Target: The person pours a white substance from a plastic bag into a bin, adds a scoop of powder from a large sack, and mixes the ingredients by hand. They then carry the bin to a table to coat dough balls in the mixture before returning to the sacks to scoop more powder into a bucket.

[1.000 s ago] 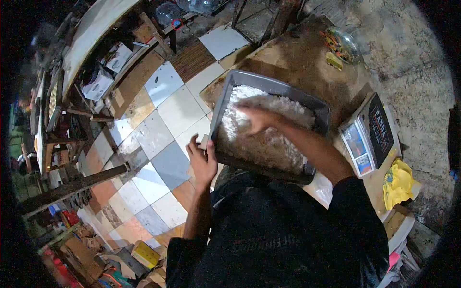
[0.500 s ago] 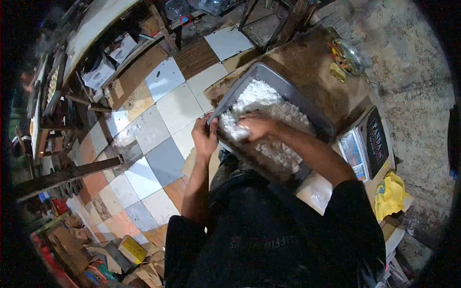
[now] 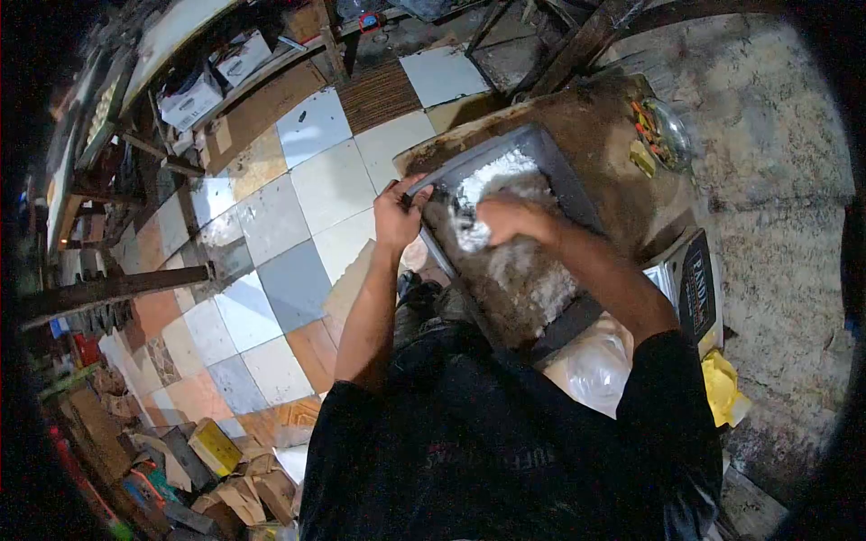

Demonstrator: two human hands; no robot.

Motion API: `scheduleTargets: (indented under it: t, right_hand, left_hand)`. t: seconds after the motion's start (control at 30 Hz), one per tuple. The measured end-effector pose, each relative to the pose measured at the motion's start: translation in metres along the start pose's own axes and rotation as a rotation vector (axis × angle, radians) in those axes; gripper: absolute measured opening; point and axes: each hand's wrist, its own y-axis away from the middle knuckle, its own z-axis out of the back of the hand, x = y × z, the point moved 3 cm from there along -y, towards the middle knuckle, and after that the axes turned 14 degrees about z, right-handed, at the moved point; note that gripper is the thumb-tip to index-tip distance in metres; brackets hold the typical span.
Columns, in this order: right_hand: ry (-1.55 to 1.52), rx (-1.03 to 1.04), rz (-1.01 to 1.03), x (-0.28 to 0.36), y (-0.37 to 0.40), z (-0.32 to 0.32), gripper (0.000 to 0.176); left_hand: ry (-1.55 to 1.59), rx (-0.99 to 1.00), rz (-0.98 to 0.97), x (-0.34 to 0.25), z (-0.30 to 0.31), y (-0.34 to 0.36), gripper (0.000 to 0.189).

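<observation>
A deep grey rectangular tub (image 3: 577, 185) stands tilted in view on a brown worktop, with loose white powder (image 3: 505, 167) like flour inside. My left hand (image 3: 401, 215) is closed around the tub's left corner, thumb over the rim. Inside the tub, my right hand (image 3: 514, 219) is down in the powder. Its fingers point downward and are blurred and partly hidden, so their closure does not show. Powder lies thickest at the far end and thinly over the middle and near side.
Along the right stand a glass bowl of cut vegetables (image 3: 667, 135), a yellow block (image 3: 642, 159), a black-and-white box (image 3: 697, 288), a clear plastic bag (image 3: 600, 365) and a yellow wrapper (image 3: 722, 388). A wooden bar (image 3: 117, 293) juts in at left above the tiled floor (image 3: 329, 198). Cardboard scraps (image 3: 239, 500) lie lower left.
The view has shifted slightly. My right hand has moved within the tub, and more bare bottom shows at the middle and near side. My left hand still grips the corner.
</observation>
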Motion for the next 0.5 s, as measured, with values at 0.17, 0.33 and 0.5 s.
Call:
scheduleTargets:
  t: [0.17, 0.33, 0.5]
  right_hand:
    - [-0.232, -0.763, 0.301, 0.011, -0.026, 0.005, 0.066]
    - [0.064, -0.21, 0.197, 0.033, -0.012, -0.005, 0.043]
    - [0.165, -0.857, 0.175, 0.006, 0.0, 0.01, 0.037]
  left_hand:
    - [0.003, -0.015, 0.054, 0.005, -0.004, -0.005, 0.023]
    - [-0.144, 0.012, -0.07, -0.005, 0.001, -0.006, 0.031]
    - [-0.214, -0.258, 0.129, -0.026, -0.002, 0.042, 0.058]
